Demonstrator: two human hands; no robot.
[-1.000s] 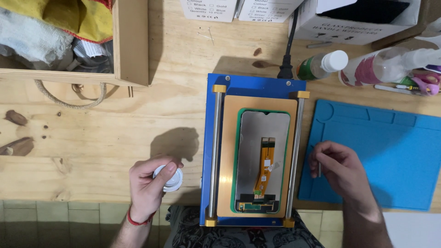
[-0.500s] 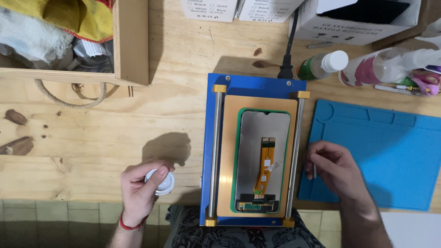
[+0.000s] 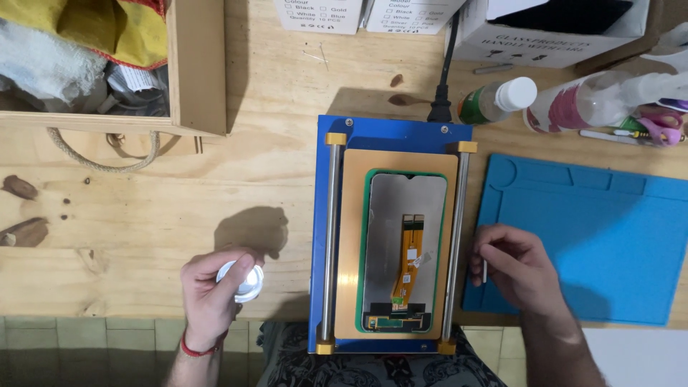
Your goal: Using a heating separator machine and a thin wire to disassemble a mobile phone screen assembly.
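A phone screen [image 3: 405,244] lies back side up, with an orange flex cable down its middle, on the tan pad of a blue heating plate [image 3: 390,140] with two metal rails. My left hand [image 3: 211,294] grips a small round white container [image 3: 242,281] on the wooden table, left of the plate. To the right of the plate, my right hand [image 3: 512,269] rests at the edge of a blue work mat [image 3: 595,236], pinching a thin white tool [image 3: 485,271].
A wooden box [image 3: 197,68] with cloths stands at the back left. White cardboard boxes [image 3: 552,29], a green bottle with a white cap [image 3: 498,100], a pink spray bottle [image 3: 595,100] and scissors [image 3: 659,125] line the back right. A black power cord [image 3: 444,72] runs to the plate.
My left hand has slid leftward along the table's front edge with the white container. My right hand has barely moved.
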